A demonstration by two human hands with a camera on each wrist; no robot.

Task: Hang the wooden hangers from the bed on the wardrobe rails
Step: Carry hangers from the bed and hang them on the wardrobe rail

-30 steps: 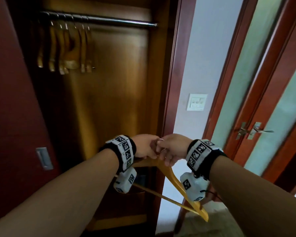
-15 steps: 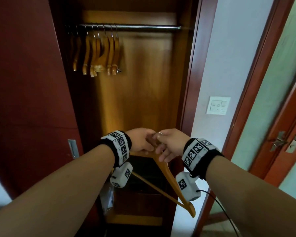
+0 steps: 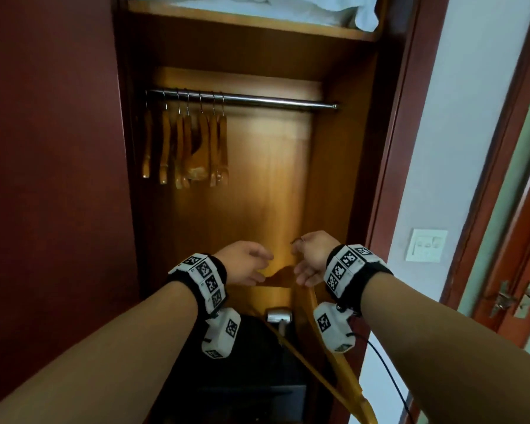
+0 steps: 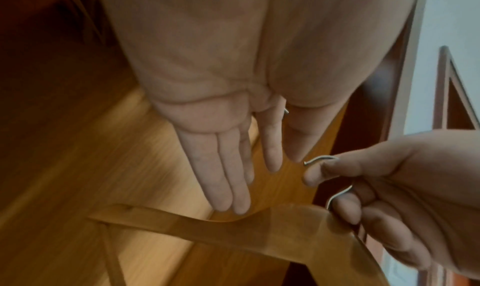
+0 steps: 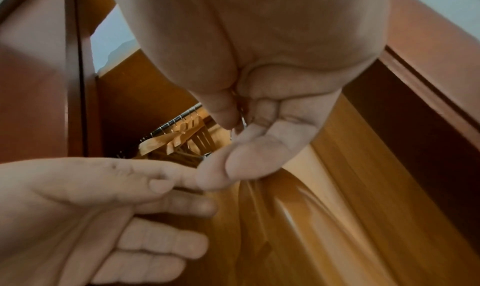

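My right hand (image 3: 309, 258) pinches the metal hook (image 4: 319, 158) of a wooden hanger (image 3: 344, 373) in front of the open wardrobe, well below the rail (image 3: 288, 102). The hanger's body slopes down to the right under my right wrist. In the left wrist view its shoulder (image 4: 259, 229) lies just beneath the straight fingers of my left hand (image 4: 233, 167), which grips nothing. That left hand (image 3: 248, 264) hovers a little left of the hook. Several wooden hangers (image 3: 187, 148) hang bunched at the rail's left end, also seen as the hung hangers (image 5: 182, 134) in the right wrist view.
The rail's right half is bare. A shelf (image 3: 251, 24) above holds white bedding. A dark box (image 3: 251, 377) sits at the wardrobe's bottom. The red sliding door (image 3: 49, 179) stands left; a wall switch (image 3: 426, 244) and door handles (image 3: 517, 298) are on the right.
My left hand has let go of the hanger and drawn left, so the hands are apart. The view has tilted up and closer; the shelf over the rail now shows.
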